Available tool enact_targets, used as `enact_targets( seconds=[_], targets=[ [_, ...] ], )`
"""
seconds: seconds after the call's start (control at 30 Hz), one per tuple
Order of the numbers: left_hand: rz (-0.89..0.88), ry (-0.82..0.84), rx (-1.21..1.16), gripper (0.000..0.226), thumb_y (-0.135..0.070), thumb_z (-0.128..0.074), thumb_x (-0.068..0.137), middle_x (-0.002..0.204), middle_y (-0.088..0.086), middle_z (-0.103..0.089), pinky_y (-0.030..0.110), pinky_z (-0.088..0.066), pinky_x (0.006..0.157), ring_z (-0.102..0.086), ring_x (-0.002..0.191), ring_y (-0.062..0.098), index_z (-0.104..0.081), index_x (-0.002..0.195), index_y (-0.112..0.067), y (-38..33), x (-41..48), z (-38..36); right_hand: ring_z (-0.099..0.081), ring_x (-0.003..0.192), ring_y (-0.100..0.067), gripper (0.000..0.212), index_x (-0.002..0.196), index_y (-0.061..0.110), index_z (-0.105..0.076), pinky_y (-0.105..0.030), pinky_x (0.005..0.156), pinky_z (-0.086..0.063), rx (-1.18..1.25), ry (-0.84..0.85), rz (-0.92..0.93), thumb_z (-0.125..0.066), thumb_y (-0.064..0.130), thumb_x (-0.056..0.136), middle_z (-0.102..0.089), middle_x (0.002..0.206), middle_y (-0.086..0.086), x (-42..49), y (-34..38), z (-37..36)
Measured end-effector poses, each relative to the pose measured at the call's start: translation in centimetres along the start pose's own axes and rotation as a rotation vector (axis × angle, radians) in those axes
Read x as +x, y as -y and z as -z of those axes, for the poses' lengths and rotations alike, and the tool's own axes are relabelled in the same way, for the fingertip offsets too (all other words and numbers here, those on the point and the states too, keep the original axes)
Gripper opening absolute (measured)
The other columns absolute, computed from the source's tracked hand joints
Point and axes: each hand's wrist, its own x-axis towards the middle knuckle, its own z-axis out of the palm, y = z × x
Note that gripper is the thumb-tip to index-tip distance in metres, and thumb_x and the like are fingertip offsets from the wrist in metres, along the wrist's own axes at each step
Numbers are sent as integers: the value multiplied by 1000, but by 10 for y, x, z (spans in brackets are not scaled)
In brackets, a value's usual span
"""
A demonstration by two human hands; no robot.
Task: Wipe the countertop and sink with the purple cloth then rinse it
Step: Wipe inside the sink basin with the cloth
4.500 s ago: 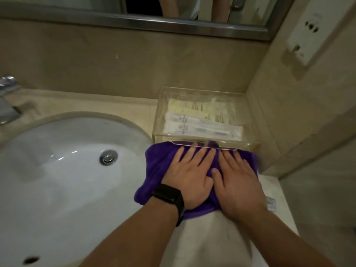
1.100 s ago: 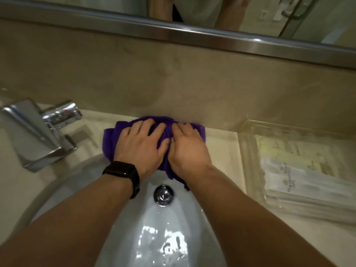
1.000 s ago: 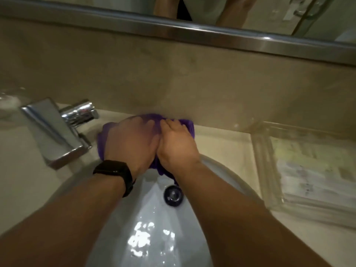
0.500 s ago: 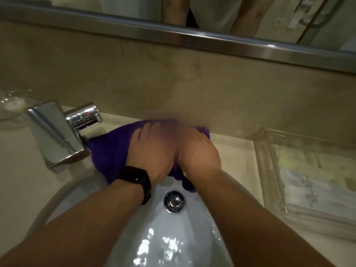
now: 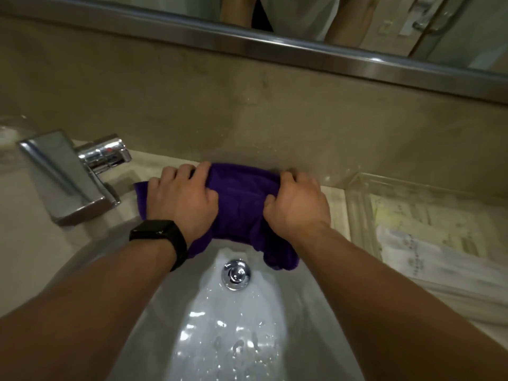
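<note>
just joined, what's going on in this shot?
A person grips the purple cloth with both hands, left hand and right hand, fingers curled into it. It lies bunched on the countertop strip behind the sink, against the wall, its near edge hanging into the basin. The basin holds droplets; no stream shows at the faucet, so rinsing apparently hasn't begun.

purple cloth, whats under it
The purple cloth lies on the countertop strip behind the sink, its front edge hanging into the basin. Left hand and right hand grip it; the surface beneath is hidden.
</note>
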Motion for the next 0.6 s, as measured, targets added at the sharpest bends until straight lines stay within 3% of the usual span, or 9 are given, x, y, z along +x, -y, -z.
enact_targets(
  seconds=[0.1,0.2,0.37,0.5,0.6],
  targets=[
    [37,-24,20,48,-28,-50,85,116,13,-60,46,-35,89,-49,107,35,-53,132,-20,-7,2,5,-46,118,-31,38,125,11,-51,-39,93,-39,-7,15,-5,-51,26,91,-53,129,-11,-1,4,5],
    [4,-64,38,33,-28,-53,86,105,9,-62,45,-34,87,-53,100,33,-62,117,-20,-9,-3,8,-49,112,-30,32,115,15,-53,-39,91,-37,-41,-96,-3,-58,26,86,-59,118,-8,-7,8,6],
    [-39,-27,-148,19,-32,-57,93,101,7,-62,40,-39,76,-58,92,33,-57,105,-18,1,-22,16,-50,105,-31,28,111,16,-60,-36,85,-38,72,-207,44,-60,14,83,-67,101,-7,-21,4,11],
    [-3,-6,-184,25,-38,-64,90,91,2,-56,37,-39,67,-49,80,23,-55,101,-18,15,-46,27,-54,98,-30,22,106,19,-66,-35,75,-38,-15,-143,208,-67,30,87,-66,97,-6,-40,-5,14],
    [-9,37,-223,28,-42,-67,87,94,4,-61,39,-47,72,-57,87,27,-61,103,-20,19,-73,38,-57,86,-29,28,105,18,-66,-33,68,-38,53,-65,281,-63,43,92,-58,91,-5,-62,-9,16]
  ],
)
